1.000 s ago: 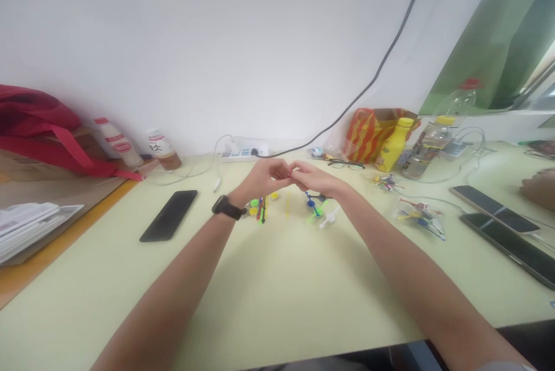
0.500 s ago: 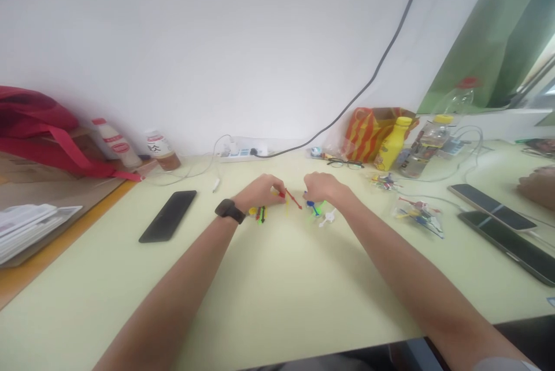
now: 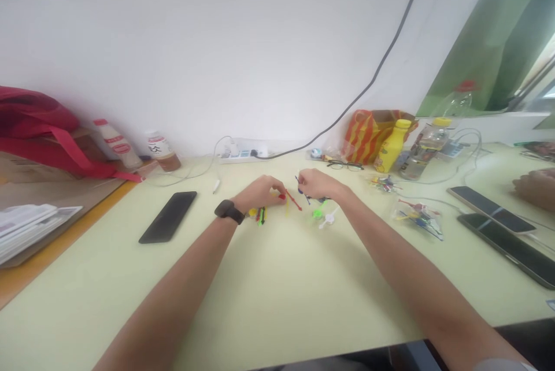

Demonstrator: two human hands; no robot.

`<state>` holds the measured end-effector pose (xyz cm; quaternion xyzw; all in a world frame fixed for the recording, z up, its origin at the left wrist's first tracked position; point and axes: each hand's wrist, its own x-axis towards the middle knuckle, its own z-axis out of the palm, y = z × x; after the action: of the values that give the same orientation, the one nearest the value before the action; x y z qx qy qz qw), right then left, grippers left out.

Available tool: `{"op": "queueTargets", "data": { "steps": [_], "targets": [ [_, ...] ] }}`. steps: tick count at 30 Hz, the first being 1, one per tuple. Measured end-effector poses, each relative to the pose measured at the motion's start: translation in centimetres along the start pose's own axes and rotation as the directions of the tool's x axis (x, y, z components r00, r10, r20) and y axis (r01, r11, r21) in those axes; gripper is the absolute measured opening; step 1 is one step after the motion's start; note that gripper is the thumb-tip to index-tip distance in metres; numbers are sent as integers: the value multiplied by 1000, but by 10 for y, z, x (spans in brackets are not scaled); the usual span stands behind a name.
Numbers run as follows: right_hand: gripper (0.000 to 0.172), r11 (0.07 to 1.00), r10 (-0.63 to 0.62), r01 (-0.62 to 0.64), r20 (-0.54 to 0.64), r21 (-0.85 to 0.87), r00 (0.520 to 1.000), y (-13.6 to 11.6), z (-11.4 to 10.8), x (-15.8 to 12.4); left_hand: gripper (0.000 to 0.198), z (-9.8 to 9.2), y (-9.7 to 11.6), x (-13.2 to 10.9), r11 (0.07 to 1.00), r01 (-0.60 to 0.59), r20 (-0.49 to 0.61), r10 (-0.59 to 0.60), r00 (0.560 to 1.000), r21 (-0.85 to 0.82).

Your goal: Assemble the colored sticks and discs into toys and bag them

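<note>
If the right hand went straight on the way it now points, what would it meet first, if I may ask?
Probably the left hand, roughly opposite the right hand and its blue piece; the red piece beside it might come first, as depth is unclear.

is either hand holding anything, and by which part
Right hand: a blue piece, apparently near its middle. Left hand: at the round end of a red piece, grip unclear.

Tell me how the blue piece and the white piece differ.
The blue piece is held in the right hand, while the white piece lies on the table. That hand partly covers the blue piece; the white piece's round middle is uncovered. Both are small and have thin parts.
</note>
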<state>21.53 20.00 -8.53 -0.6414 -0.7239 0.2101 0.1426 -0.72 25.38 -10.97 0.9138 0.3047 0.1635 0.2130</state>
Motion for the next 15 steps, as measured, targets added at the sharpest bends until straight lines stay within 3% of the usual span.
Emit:
{"op": "queueTargets", "data": {
  "steps": [5,9,12,15],
  "targets": [
    [8,959,-53,78,-97,274,994,-4,0,4,33,-18,16,2,983,-75,-239,33,970,-169],
    [5,751,-30,102,-121,653,992,-12,-3,3,39,-27,36,4,936,-182,-248,108,963,-300],
    [8,650,-46,80,-65,756,997,-17,-5,0,32,-27,41,4,940,-200,-293,116,949,-277],
    [10,617,-76,81,-43,783,996,-19,-3,-1,31,-24,41,0,951,-200,-293,127,947,-234]
  ]
}}
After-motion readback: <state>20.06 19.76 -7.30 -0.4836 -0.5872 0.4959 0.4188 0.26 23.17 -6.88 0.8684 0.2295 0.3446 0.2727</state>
